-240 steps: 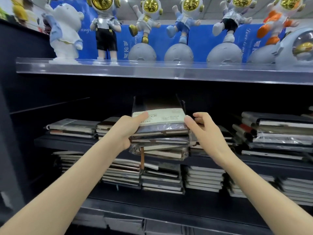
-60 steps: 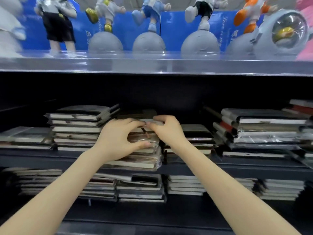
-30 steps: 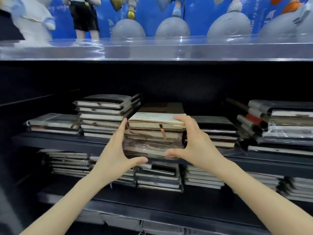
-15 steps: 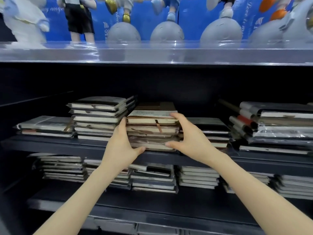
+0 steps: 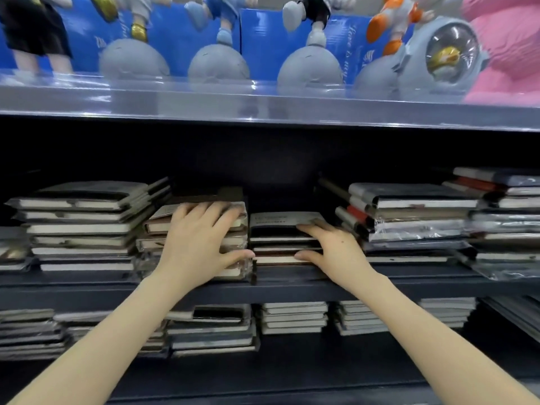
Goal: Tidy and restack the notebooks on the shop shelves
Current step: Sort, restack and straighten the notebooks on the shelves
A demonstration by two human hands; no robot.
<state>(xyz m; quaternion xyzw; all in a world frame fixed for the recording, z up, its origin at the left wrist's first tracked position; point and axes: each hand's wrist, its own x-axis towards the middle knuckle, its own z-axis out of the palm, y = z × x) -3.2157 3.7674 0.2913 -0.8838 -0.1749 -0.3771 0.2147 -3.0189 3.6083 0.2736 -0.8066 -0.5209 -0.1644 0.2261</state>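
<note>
A stack of brown, plastic-wrapped notebooks (image 5: 157, 226) lies on the middle shelf (image 5: 292, 287). My left hand (image 5: 201, 244) spans its front, fingers spread over the top notebook and thumb against the lowest ones. Directly to the right is a lower stack of dark notebooks (image 5: 277, 229). My right hand (image 5: 333, 249) clasps that stack's right end, fingers at the top cover and thumb at the bottom notebook. Both stacks rest on the shelf, side by side and nearly touching.
A taller notebook stack (image 5: 81, 226) stands left of the brown one, and untidy slanted stacks (image 5: 409, 217) lie to the right. More notebook piles (image 5: 292, 317) fill the lower shelf. Astronaut figurines (image 5: 222, 59) stand on the top shelf behind a clear lip (image 5: 263, 103).
The brown stack, held in front of the shelf by both hands, now lies pushed in on it. My left hand spread over its front; my right hand moved to the dark stack beside it.
</note>
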